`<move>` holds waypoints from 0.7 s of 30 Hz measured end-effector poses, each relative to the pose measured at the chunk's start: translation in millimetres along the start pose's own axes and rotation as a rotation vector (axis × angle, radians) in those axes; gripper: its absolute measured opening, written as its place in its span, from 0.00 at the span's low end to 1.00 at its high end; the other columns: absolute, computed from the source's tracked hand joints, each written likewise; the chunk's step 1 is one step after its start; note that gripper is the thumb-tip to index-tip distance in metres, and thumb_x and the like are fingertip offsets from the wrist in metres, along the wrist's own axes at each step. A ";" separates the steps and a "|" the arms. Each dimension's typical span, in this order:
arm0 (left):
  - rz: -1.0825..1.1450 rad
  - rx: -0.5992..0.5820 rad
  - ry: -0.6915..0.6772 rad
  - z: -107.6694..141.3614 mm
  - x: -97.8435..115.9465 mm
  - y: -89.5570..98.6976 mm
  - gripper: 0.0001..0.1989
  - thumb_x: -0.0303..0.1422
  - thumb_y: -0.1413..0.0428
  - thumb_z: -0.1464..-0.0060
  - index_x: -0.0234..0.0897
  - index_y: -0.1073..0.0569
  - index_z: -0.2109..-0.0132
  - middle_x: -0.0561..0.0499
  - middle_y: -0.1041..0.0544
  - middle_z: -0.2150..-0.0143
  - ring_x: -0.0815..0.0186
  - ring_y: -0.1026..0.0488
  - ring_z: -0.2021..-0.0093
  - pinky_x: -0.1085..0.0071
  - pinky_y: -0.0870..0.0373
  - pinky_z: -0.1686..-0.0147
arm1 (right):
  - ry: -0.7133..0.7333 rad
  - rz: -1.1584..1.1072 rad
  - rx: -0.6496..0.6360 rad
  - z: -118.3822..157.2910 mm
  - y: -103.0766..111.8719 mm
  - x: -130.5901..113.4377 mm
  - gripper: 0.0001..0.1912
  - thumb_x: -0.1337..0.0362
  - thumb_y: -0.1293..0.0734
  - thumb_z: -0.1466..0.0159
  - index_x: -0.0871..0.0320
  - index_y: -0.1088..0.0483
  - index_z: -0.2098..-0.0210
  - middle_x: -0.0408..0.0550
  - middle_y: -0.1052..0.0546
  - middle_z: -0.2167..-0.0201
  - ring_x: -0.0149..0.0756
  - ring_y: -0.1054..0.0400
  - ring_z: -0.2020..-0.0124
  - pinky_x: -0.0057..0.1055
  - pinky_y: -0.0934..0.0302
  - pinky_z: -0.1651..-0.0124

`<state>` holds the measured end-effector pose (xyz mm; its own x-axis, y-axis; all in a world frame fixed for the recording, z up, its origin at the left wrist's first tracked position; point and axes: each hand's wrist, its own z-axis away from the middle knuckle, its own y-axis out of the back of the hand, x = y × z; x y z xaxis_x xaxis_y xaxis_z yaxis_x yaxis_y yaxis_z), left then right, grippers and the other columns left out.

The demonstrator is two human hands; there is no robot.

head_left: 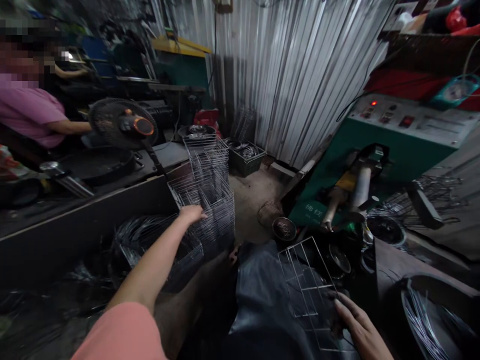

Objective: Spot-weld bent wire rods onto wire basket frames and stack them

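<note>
Wire grid point(312, 288) slants over the black cloth point(258, 280), its edge pinched between fingers of the right hand point(356, 321); the left hand point(192, 214) is at the wire stack point(219, 202), finger grip unclear.

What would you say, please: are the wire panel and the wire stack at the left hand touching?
Apart: the head view shows black sheeting between the panel and the stack.

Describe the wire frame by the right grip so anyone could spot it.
Find the green machine at right, then look down and left to the glossy black sheet. The wire frame shows against that sheet's right side, at the right grip. It is a single piece, unlike the tall wire stack farther left.
</note>
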<state>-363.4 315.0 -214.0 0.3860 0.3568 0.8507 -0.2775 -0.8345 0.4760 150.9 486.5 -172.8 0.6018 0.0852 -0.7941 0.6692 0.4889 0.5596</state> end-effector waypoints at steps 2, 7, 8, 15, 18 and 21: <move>-0.063 -0.043 0.028 0.1 -6.3 8.0 0.27 0.53 0.38 0.67 0.40 0.43 0.85 0.56 0.47 0.90 0.52 0.29 0.70 0.52 0.35 0.59 | -0.013 0.002 -0.018 0.7 -2.8 -12.8 0.30 0.42 0.34 0.52 0.56 0.24 0.59 0.51 0.25 0.54 0.49 0.34 0.49 0.33 0.36 0.49; -0.349 -0.226 0.118 -9.4 -2.1 12.4 0.23 0.50 0.41 0.59 0.39 0.40 0.83 0.51 0.37 0.85 0.50 0.27 0.66 0.54 0.34 0.58 | 0.095 0.001 -0.117 -2.2 8.8 -45.0 0.29 0.41 0.36 0.49 0.58 0.24 0.60 0.52 0.23 0.59 0.48 0.31 0.53 0.32 0.34 0.53; -0.474 -0.301 0.152 -10.5 0.6 13.8 0.21 0.48 0.41 0.58 0.39 0.38 0.83 0.49 0.34 0.83 0.49 0.27 0.64 0.53 0.34 0.58 | 0.128 -0.006 -0.129 -2.8 11.3 -51.5 0.29 0.42 0.37 0.47 0.58 0.25 0.59 0.52 0.23 0.61 0.47 0.30 0.55 0.32 0.33 0.55; -0.736 -0.310 -0.062 24.8 48.2 3.6 0.26 0.43 0.49 0.50 0.25 0.32 0.52 0.27 0.28 0.55 0.37 0.33 0.51 0.39 0.43 0.52 | 0.261 -0.214 -0.108 -18.9 -6.4 -68.7 0.23 0.49 0.39 0.40 0.61 0.28 0.57 0.45 0.27 0.74 0.31 0.34 0.76 0.26 0.38 0.71; -0.226 -0.360 -0.282 77.6 92.3 -38.7 0.26 0.47 0.52 0.48 0.33 0.32 0.50 0.38 0.26 0.53 0.51 0.30 0.51 0.54 0.38 0.48 | 0.239 -0.377 -0.041 -29.0 -28.3 -63.8 0.22 0.49 0.37 0.41 0.61 0.29 0.60 0.43 0.28 0.78 0.30 0.35 0.77 0.25 0.39 0.72; 0.196 -0.674 -0.354 142.1 140.5 -86.6 0.28 0.49 0.50 0.49 0.34 0.33 0.48 0.41 0.28 0.49 0.55 0.32 0.47 0.61 0.38 0.46 | 0.188 -0.589 -0.034 -25.0 -48.5 -61.5 0.24 0.47 0.38 0.42 0.61 0.31 0.58 0.42 0.29 0.80 0.29 0.36 0.80 0.24 0.41 0.76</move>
<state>-160.1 377.8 -167.4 0.5004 -0.0204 0.8655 -0.8000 -0.3931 0.4533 70.6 479.2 -157.0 0.0460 -0.0571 -0.9973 0.8497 0.5272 0.0090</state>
